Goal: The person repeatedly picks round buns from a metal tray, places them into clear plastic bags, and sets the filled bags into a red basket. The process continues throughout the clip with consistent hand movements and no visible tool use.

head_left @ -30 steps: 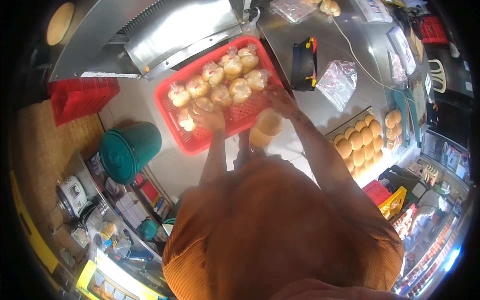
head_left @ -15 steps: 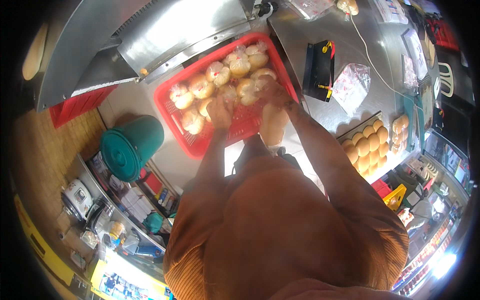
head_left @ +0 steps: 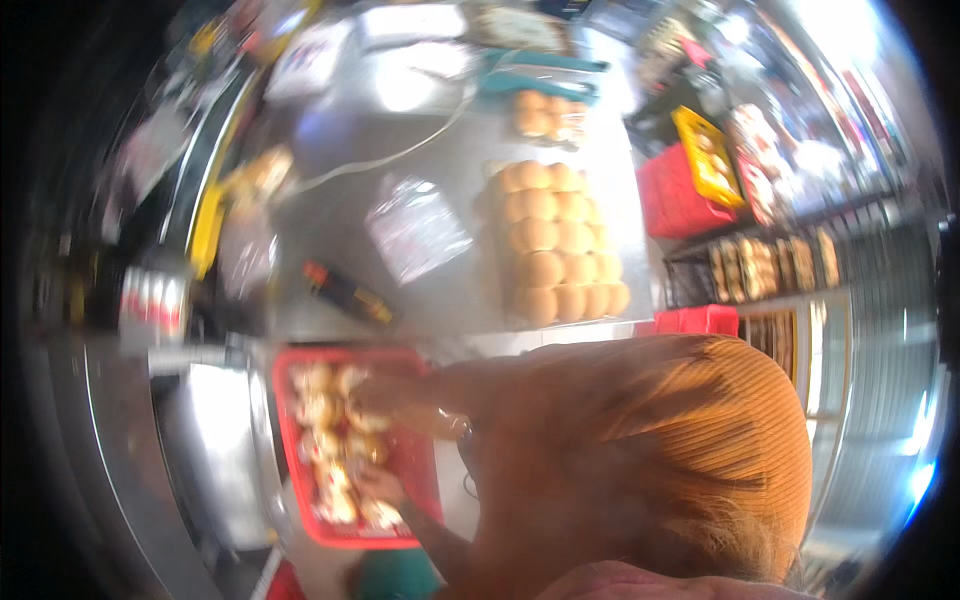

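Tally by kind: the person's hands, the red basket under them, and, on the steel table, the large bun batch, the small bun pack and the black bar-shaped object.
Hands: 2, left hand and right hand
Red basket: 1
Large bun batch: 1
Small bun pack: 1
Black bar-shaped object: 1
Total: 6

Blur smears the red basket and the bagged buns inside it. Within the basket, the right hand is a dark smudge, and the left hand is too blurred to show its grip. Below the basket, a green bin is cut off; above it, a plastic packet has unreadable contents.
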Motion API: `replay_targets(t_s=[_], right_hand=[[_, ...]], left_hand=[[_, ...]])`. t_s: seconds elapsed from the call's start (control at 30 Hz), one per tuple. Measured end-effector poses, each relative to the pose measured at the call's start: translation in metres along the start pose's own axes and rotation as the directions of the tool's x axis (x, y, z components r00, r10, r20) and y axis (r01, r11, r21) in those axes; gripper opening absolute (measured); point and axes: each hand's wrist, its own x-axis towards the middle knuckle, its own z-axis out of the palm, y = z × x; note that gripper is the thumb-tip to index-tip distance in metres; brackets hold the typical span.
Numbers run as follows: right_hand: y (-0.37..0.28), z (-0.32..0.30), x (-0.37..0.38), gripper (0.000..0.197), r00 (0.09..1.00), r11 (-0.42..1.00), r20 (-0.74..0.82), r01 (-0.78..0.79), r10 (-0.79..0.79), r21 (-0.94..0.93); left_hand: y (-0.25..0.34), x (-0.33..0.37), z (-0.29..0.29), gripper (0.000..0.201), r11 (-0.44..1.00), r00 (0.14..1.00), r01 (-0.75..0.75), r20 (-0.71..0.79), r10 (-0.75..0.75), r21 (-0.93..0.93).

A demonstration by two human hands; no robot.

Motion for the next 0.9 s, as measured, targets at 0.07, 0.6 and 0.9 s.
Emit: replay_targets(t_s=[0.07,0.6,0.9], right_hand=[[-0.016,-0.023,-0.017,0.044,0.998,0.999,-0.056,-0.003,0.005,0.035],[-0.105,-0.302,-0.469,0.039,0.726,0.987,-0.687,0.094,0.019,0.127],[-0.046,-0.349,-0.74,0.033,0.216,0.821,-0.856,-0.461,0.471,0.336]], left_hand=[[0.037,-0.008,-0.014,0.045,0.986,0.997,0.074,-0.015,-0.077,-0.151],[0.395,-0.096,0.002,0.058,0.89,0.929,-0.307,0.097,0.357,-0.337],[0.553,-0.173,0.136,0.024,0.759,0.625,-0.054,0.571,0.532,-0.649]])
